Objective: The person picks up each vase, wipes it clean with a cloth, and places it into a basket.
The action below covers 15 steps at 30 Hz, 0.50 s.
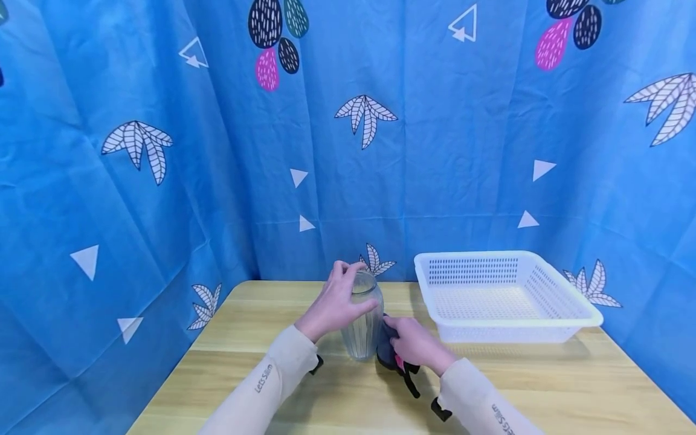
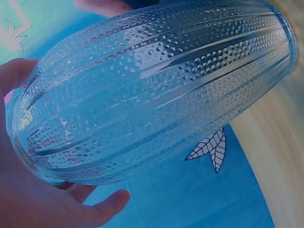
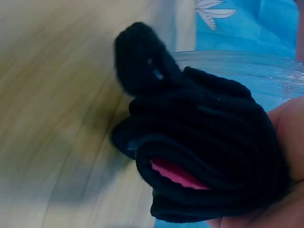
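Observation:
A clear ribbed glass jar (image 1: 360, 341) with a dotted texture is near the middle of the table, mouth up. My left hand (image 1: 341, 297) holds it round the upper part, thumb on the near side and fingers by the rim. In the left wrist view the jar (image 2: 156, 99) looks see-through, with nothing visible inside. Just right of it, my right hand (image 1: 417, 345) grips a rolled black fabric bundle (image 1: 386, 352) with a dangling strap. Pink lining shows within the roll (image 3: 213, 137) in the right wrist view. Whether bundle and jar touch, I cannot tell.
A white perforated plastic basket (image 1: 519, 323) stands at the back right of the wooden table (image 1: 239, 338). Blue patterned curtain (image 1: 359, 181) hangs behind the table and along its sides.

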### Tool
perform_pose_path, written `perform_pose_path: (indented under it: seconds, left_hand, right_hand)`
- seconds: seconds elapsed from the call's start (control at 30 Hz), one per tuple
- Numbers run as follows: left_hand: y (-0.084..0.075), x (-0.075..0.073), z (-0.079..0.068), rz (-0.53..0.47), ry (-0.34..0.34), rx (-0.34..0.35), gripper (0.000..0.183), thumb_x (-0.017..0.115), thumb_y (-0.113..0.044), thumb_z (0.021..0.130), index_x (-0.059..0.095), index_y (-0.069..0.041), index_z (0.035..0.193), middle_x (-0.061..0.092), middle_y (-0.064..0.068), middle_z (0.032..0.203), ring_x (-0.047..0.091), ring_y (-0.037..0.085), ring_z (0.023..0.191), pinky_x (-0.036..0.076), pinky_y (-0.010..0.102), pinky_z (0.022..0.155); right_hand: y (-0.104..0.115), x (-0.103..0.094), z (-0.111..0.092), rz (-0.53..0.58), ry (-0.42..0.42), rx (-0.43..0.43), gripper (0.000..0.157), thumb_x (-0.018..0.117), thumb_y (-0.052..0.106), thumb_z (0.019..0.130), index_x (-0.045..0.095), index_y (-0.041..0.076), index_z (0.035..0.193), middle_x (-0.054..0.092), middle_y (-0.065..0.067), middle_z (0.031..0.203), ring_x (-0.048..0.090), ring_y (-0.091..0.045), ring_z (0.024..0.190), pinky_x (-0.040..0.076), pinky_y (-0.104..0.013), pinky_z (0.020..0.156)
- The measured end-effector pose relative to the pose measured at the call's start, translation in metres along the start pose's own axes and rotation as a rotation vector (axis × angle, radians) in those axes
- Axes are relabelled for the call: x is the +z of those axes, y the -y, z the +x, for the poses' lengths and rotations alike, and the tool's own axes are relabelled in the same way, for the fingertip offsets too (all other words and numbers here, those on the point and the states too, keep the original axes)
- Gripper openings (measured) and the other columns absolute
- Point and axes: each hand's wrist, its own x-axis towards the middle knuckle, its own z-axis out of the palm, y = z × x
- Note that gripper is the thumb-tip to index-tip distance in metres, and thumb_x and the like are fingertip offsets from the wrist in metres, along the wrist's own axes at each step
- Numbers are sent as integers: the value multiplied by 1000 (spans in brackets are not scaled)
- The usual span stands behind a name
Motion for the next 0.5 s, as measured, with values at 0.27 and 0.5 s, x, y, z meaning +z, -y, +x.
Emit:
perform_pose_path:
  seconds: [0.27,0.5]
  left_hand:
    - [-2,-4,-5,87,-23,19,76,63,-61,74,31,-35,138,40,-6,119,39,15,107,35,39,88]
    - [-8,-8,-1,48,17,63,74,65,-49,78,27,-37,140,40,-7,127,35,14,120,34,46,94]
  right_hand:
    - [3,-3,-2,2,-57,13,51,52,-3,80,52,6,130,63,-6,77,53,-9,46,45,-25,55]
    - [19,-26,-6,58,-165,48,49,52,0,84,52,11,132,62,-7,74,50,-10,40,44,-29,42]
